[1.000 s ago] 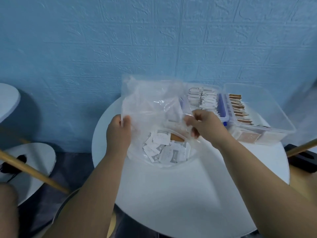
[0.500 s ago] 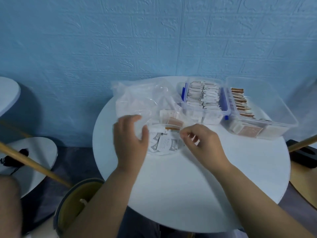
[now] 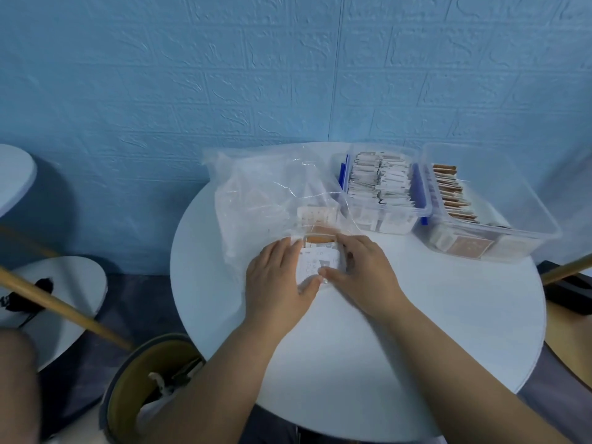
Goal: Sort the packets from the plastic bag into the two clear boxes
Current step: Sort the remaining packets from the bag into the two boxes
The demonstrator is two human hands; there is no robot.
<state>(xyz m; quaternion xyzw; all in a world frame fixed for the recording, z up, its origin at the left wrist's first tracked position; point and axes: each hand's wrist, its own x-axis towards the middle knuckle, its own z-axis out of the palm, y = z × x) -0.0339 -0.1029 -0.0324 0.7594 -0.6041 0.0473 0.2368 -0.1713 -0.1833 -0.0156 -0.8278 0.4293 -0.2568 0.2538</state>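
The left hand [image 3: 278, 278] and the right hand [image 3: 365, 274] meet over a small bunch of packets [image 3: 317, 260], the left curved round its left side and the right round its right side, thumbs almost touching at the near edge. Both grip the bunch through the film of the plastic bag [image 3: 266, 193], which lies slack on the round white table [image 3: 384, 347] and spreads away beyond the left hand's fingertips toward the wall. More packets show dimly inside the bag just past the fingers of both hands; an orange-brown one lies right at the far edge of the bunch. Beyond the right hand and off to its right stand the two clear boxes, side by side: the nearer box [image 3: 394, 224] is packed with white packets, and the farther box [image 3: 531, 200], just beside it, holds a row of brown ones. Below the left forearm, off the table's edge, sits a bin [image 3: 128, 389].
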